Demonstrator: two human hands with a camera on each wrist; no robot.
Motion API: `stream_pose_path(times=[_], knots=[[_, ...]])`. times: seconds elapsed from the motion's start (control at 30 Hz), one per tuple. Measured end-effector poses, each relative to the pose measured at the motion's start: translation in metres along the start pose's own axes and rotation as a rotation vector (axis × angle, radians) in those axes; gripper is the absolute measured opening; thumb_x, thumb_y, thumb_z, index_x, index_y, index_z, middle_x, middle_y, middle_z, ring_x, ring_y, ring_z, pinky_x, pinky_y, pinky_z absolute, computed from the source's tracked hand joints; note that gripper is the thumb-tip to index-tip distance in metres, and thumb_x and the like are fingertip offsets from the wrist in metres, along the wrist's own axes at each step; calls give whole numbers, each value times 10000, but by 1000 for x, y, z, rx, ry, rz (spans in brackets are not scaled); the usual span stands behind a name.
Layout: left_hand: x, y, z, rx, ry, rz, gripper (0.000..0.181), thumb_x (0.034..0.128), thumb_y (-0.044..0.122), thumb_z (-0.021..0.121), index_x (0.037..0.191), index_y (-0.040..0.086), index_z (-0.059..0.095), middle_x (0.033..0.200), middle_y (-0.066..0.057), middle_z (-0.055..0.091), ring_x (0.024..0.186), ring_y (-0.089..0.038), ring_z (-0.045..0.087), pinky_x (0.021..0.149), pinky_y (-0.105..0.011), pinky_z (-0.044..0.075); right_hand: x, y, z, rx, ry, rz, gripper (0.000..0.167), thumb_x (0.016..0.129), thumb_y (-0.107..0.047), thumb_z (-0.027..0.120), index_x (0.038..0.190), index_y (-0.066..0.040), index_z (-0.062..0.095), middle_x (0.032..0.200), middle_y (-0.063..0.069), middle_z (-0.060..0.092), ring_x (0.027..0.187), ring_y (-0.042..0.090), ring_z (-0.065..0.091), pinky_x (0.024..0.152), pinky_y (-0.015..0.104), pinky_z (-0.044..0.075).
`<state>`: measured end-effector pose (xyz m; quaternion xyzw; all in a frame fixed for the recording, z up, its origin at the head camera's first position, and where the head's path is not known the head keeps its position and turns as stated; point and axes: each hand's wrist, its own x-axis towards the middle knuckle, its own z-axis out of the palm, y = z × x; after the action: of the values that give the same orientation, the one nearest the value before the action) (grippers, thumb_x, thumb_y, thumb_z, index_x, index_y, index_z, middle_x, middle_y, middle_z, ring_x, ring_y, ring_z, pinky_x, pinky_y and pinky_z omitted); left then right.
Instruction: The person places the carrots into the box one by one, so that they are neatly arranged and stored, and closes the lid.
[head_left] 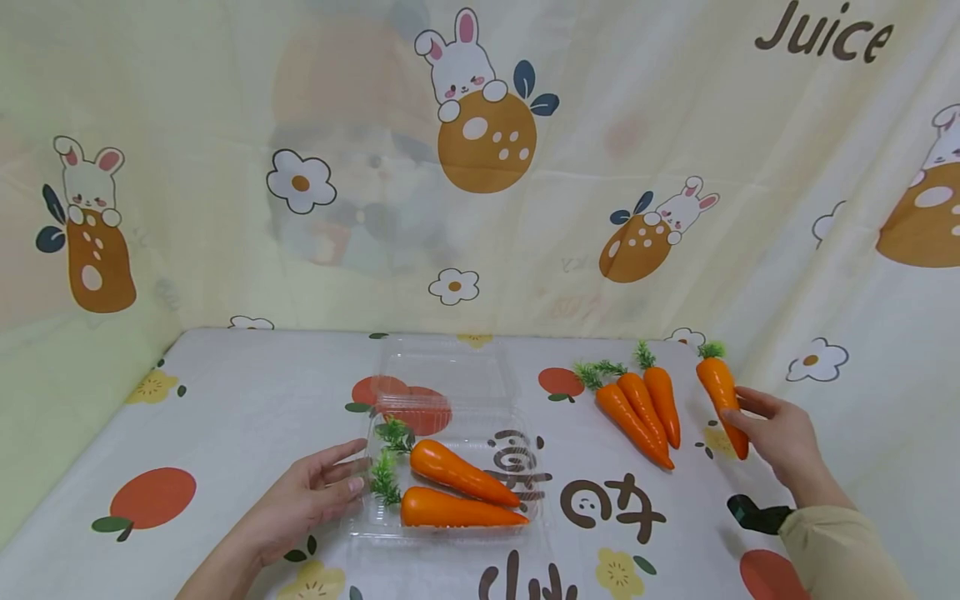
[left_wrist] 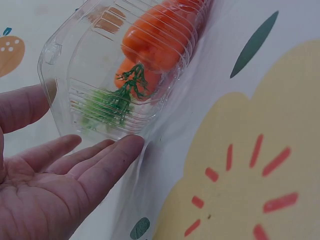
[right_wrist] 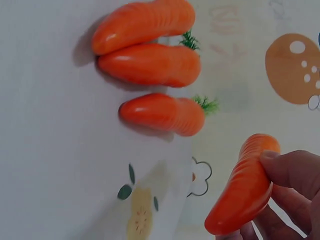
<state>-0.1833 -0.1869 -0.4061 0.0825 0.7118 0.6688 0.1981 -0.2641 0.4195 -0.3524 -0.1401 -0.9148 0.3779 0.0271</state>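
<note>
Three loose artificial carrots point(head_left: 642, 410) lie near the far right corner of the bench point(head_left: 247, 400), green tufts toward the far edge and tips toward the near side; two of them touch and the third lies just beside them. Farther right, we see the right grip point(head_left: 780, 429) closed round a fourth carrot point(head_left: 720, 390), thumb on one side and fingers on the other. We find this carrot by the bench's right edge, close to the far right corner, its tuft pointing to the far edge; from the right wrist it looks lifted off the surface.

Between the bench's left and right edges we have a clear plastic clamshell box point(head_left: 465, 429), its lid point(head_left: 450, 367) folded open toward the far edge. Two more carrots point(head_left: 457, 475) lie inside it, tufts toward the left edge and tips toward the right. At the box's left side we see the left grip point(head_left: 311, 492) open, its fingers fairly straight; the fingertips seem to touch the wall, though the see-through plastic makes contact hard to judge.

Beyond the far edge we see a cream curtain point(head_left: 210, 233) printed with rabbits and flowers. A beige sleeve point(head_left: 840, 550) covers the right forearm.
</note>
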Motion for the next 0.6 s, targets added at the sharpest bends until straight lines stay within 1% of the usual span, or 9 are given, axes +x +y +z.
stream_pose_path(times=[0.13, 0.27, 0.43, 0.6], knots=[[0, 0, -1, 3, 1, 0, 751, 1029, 230, 629, 1601, -40, 223, 1590, -325, 345, 1399, -418, 512, 1018, -432, 567, -5, -14, 4, -14, -14, -86, 692, 1057, -287, 564, 1575, 60, 264, 1524, 375, 377, 1180, 454, 535, 682, 90, 522], [0, 0, -1, -2, -6, -1, 747, 1033, 228, 622, 1602, -39, 218, 1593, -326, 339, 1405, -423, 503, 1022, -435, 564, -9, -30, 8, -29, -32, -172, 673, 1060, -296, 558, 1564, 65, 298, 1509, 374, 407, 1207, 500, 558, 711, 99, 539], [1, 1, -1, -1, -4, -5, 748, 1034, 232, 621, 1603, -37, 217, 1594, -325, 339, 1410, -431, 493, 1023, -440, 562, -11, -51, 12, -30, -72, -221, 688, 1057, -322, 567, 1581, 30, 294, 1534, 352, 401, 1291, 532, 516, 747, 83, 515], [1, 1, -1, -2, -4, -5, 749, 1033, 233, 622, 1603, -37, 218, 1596, -323, 339, 1417, -437, 481, 1025, -440, 560, -17, -73, 19, -22, -114, -275, 688, 1045, -328, 592, 1583, 2, 317, 1538, 324, 421, 1291, 508, 534, 769, 177, 554]])
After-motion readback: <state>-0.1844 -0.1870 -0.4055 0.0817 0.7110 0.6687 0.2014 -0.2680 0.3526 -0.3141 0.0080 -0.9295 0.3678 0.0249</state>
